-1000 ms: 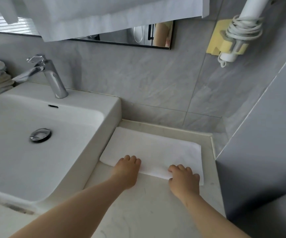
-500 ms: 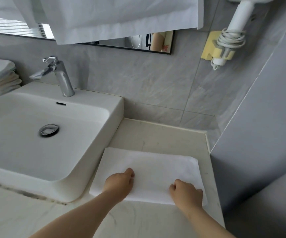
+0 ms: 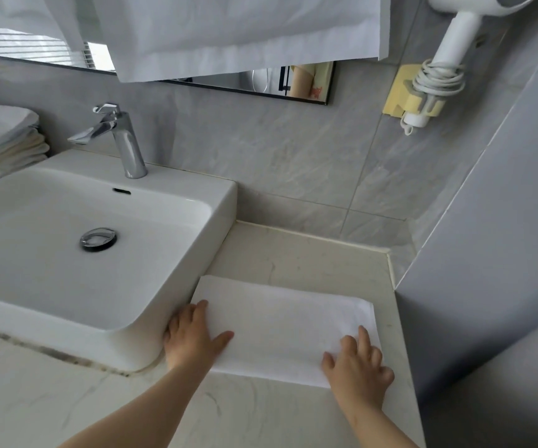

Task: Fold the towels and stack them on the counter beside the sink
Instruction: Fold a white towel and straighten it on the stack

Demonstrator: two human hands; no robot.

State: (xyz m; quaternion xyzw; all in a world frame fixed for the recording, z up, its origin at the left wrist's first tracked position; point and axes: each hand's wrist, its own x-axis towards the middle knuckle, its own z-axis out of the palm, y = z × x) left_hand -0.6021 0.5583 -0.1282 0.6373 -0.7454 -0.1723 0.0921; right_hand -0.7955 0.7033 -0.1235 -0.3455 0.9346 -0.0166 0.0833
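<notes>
One white towel (image 3: pixel 284 328) lies folded into a flat rectangle on the tabletop (image 3: pixel 309 257), its left edge just beside the outer wall of the sink (image 3: pixel 222 202) and its right edge near the grey side wall. The left hand (image 3: pixel 193 337) rests at the towel's left edge, fingers straight and lying along the narrow strip between cloth and sink, thumb spread out across the fabric. The right hand (image 3: pixel 358 360) lies flat on the near right corner with its fingers spread, pressing down, not pinching. Neither hand grips anything, so this reads as smoothing or squaring the fold before letting go. As for progress, this towel looks done or nearly so: the edges are even and no loose flap shows. On the far side of the sink, beyond the faucet (image 3: pixel 122 140), sits a pile of folded cloths (image 3: pixel 9 137) (whether those count as finished towels or were simply kept there, the view does not settle, since the pile is cut off at the frame's edge). Above the mirror hang large white sheets of fabric (image 3: pixel 245 30), probably further towels waiting their turn. If so, the folded one is the base of a stack on this side, with the bulk of the job ahead.
</notes>
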